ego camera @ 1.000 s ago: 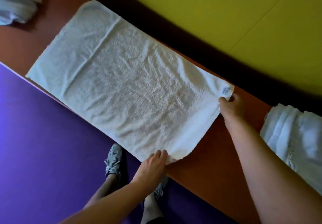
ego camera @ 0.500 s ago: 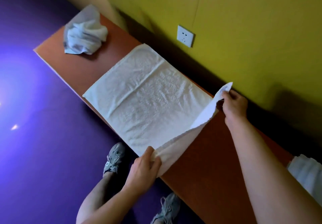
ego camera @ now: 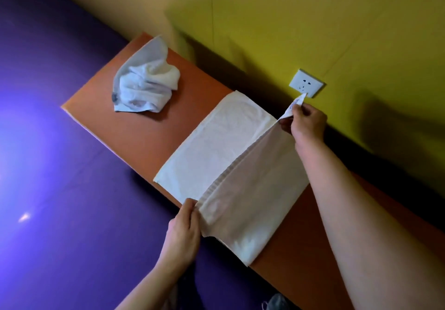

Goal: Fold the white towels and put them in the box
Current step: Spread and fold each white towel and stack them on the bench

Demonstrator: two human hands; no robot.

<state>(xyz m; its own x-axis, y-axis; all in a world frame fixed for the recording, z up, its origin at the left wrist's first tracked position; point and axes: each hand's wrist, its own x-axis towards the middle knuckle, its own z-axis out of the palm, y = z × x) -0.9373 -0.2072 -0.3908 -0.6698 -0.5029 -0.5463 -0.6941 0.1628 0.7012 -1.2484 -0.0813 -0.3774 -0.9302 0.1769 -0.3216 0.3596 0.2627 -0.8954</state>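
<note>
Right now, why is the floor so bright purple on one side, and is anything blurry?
In the head view, light glares off the purple floor at the left, washing it pale; the yellow wall carries dark shadows; the lifted towel edge between the left hand and right hand looks slightly smeared.

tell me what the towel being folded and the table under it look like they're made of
Towel: seemingly cotton terry, matte, with a nubby looped surface and ribbed woven border.
Table: looks like orange-brown laminate or painted board, smooth with a low sheen; no grain shows.
</note>
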